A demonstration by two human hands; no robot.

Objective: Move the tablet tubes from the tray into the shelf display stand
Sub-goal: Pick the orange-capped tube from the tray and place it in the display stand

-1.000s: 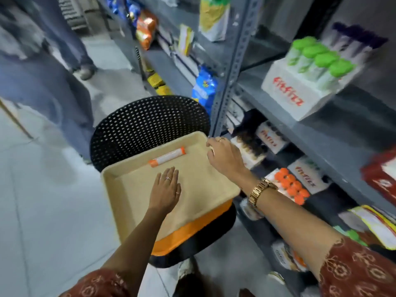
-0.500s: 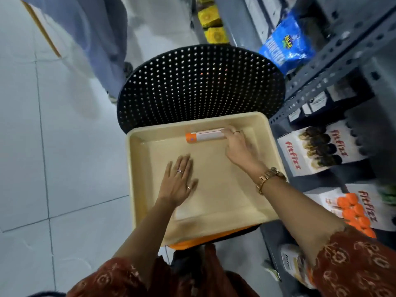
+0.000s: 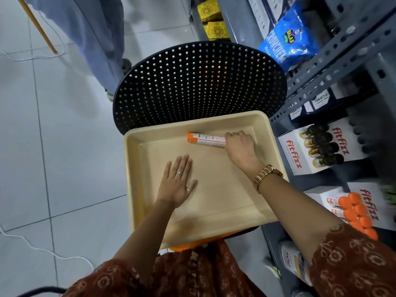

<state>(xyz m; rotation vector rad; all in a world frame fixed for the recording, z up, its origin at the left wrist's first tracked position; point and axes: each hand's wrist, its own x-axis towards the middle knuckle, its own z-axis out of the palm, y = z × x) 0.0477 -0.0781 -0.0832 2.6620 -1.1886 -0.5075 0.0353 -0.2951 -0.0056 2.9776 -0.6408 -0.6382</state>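
The right hand point(image 3: 241, 146) is curled over the near end of the one tube point(image 3: 204, 140) in the tray point(image 3: 214, 211), fingers wrapped around it, though whether the grip has fully closed I cannot tell; the tube lies on the tray floor along the far wall, its orange cap pointing left. The left hand point(image 3: 177, 182) lies flat and spread, palm down, on the bare tray floor at the near left, holding nothing and seemingly steadying the tray. The tray sits on a black perforated chair point(image 3: 199, 82), with an orange thing just showing under its near edge.

To the right stands the grey shelf point(image 3: 334, 58). A stand point(image 3: 364, 198) on its near part holds orange-capped tubes that match the one in hand; another stand point(image 3: 300, 151), farther off, holds dark-capped ones.

The step in hand looks like the pick-up of the last tube. The next move likely calls for lifting it clear of the tray wall, carrying it right to the orange-capped stand, and turning it so it slots in beside the others, cap outward.
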